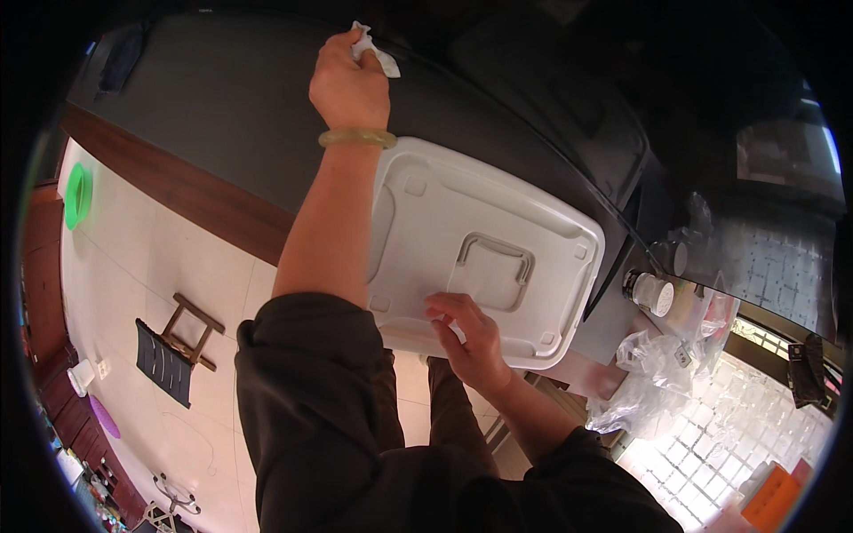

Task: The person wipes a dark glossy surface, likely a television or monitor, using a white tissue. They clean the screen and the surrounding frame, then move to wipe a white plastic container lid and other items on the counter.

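Observation:
My left hand (348, 83) reaches far forward over the dark cabinet top (220, 113), gripping a crumpled white tissue (378, 56). The tissue is close to the lower edge of a glossy black screen (666, 100). A yellowish bangle (358, 138) circles the left wrist. In front of my body sits a white plastic storage box lid (426, 226) with a recessed grey handle (496, 256). Above the lid's near edge is my right hand (473, 343), its fingers loosely curled and apart, with nothing in them. Whether it touches the lid I cannot tell.
A white-lidded jar (650, 293) and clear plastic bags (650, 373) stand to the right. On the floor at left are a folding stool (173, 353) and a green basin (78, 196). A dark cloth (121, 60) lies at the cabinet's far left.

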Demonstrator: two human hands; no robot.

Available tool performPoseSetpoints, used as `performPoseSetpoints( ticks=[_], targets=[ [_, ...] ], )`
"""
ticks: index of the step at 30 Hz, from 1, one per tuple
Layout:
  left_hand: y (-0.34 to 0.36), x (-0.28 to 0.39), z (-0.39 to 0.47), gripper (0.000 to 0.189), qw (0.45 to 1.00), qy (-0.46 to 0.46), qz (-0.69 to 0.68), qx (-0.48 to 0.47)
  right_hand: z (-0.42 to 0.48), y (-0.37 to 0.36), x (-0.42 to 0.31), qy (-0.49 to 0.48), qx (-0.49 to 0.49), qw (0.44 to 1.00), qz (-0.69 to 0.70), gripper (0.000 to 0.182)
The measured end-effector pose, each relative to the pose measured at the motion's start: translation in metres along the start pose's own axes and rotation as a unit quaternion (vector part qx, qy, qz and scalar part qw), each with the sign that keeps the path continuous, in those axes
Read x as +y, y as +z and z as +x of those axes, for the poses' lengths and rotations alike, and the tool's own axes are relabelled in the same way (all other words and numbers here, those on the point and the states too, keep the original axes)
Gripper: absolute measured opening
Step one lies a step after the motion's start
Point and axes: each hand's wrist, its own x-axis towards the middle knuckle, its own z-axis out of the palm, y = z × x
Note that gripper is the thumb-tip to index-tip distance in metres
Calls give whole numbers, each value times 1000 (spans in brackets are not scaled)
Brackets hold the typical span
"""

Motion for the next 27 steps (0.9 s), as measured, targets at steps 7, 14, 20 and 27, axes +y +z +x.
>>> performPoseSetpoints(
  ticks=[7, 14, 20, 27],
  targets=[
    [3, 24, -30, 23, 996, -1, -76, -35, -1, 0, 0, -2, -4, 1000, 3, 29],
    [-4, 41, -50, 22, 984, 54, -134, -102, -5, 1, 0, 10, -13, 1000, 4, 29],
    [-18, 19, -23, 25, 994, -27, -97, -38, -8, 2, 0, 14, -8, 1000, 14, 28],
    [-4, 13, -3, 23, 987, -81, -140, -19, -6, -3, 4, 18, -7, 1000, 11, 28]
  ],
)
